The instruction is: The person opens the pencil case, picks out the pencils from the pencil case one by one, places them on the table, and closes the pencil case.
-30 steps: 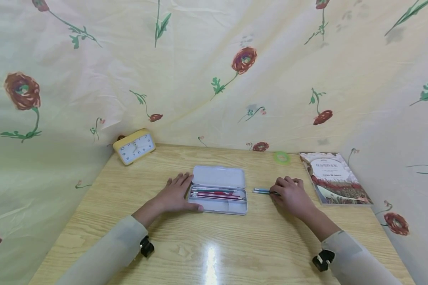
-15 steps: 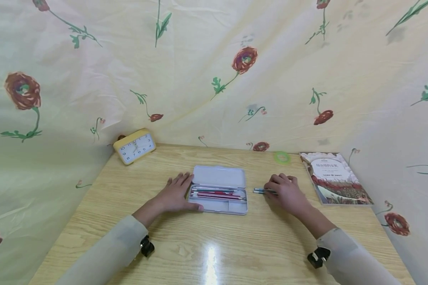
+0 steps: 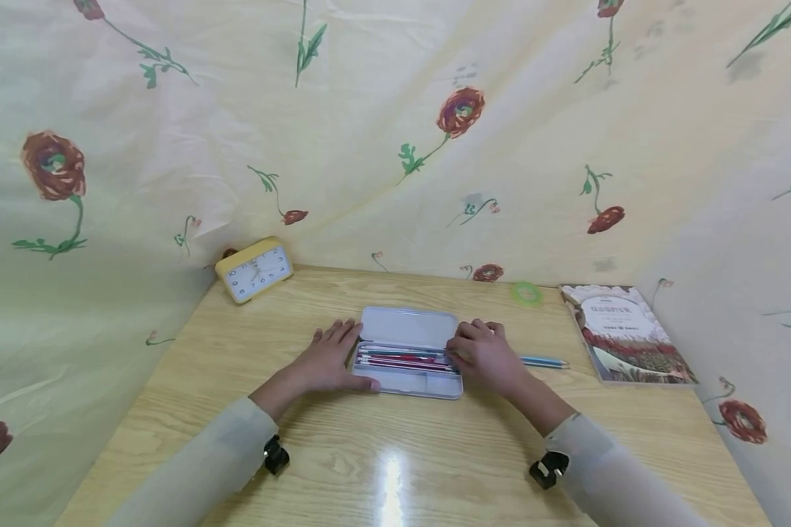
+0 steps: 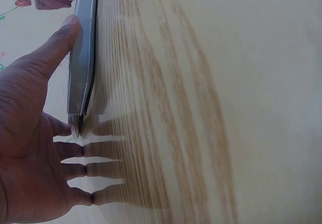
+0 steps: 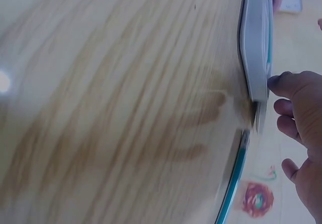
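A pale pencil case (image 3: 394, 380) lies on the table with its lid (image 3: 409, 327) folded back. Several pencils (image 3: 402, 364), mostly dark red, fill its rear compartment. My left hand (image 3: 326, 366) spreads its fingers at the case's left end, the thumb resting on the front rim. Over the right end, my right hand (image 3: 491, 359) has curled fingers and pinches the end of a teal pencil (image 5: 270, 38) that lies along the inside of the case. Its fingertips are partly hidden in the head view. Another teal pencil (image 3: 543, 361) lies on the table behind the right hand.
A yellow clock (image 3: 255, 271) stands at the back left. Toward the back right are a green tape ring (image 3: 526, 293) and a book (image 3: 622, 333). Flower-patterned cloth (image 3: 343, 146) hangs behind the wooden table (image 3: 343, 454).
My right hand has moved left from the two teal pencils to the case, bringing one pencil. The other stays on the table. My left hand keeps its place at the case.
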`<state>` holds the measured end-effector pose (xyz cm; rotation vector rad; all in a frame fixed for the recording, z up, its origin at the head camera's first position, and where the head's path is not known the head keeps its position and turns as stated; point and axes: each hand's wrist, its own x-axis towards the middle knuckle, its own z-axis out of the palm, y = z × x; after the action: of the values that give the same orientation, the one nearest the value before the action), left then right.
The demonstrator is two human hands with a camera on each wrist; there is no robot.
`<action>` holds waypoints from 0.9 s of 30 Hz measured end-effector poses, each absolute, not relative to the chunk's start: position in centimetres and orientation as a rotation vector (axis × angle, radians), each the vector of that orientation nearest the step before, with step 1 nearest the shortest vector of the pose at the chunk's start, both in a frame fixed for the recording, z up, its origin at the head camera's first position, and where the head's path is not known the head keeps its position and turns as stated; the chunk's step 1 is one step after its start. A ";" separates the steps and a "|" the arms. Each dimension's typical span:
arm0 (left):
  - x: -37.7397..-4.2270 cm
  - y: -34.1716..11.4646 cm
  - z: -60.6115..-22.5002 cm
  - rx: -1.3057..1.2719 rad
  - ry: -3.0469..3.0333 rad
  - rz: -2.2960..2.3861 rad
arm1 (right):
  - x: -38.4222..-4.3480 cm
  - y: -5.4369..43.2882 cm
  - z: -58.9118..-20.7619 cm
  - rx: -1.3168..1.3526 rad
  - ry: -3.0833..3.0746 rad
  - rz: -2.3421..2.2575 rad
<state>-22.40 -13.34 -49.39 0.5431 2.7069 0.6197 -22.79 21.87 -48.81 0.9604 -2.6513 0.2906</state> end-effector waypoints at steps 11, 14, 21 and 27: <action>-22.4 -13.3 -49.4 0.541 2.709 0.617 | -23.1 19.6 -49.0 1.013 -2.708 0.208; -22.4 -13.2 -49.4 0.542 2.710 0.624 | -23.2 19.3 -49.0 1.014 -2.712 0.187; -22.6 -13.3 -49.5 0.541 2.711 0.620 | -23.3 18.8 -48.8 1.020 -2.698 0.187; -22.6 -13.3 -49.5 0.541 2.712 0.611 | -23.7 18.3 -48.7 1.030 -2.716 0.244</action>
<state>-22.63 -13.26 -49.51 0.5413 2.7121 0.6106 -23.70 18.27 -48.66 1.0299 -2.7164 0.2440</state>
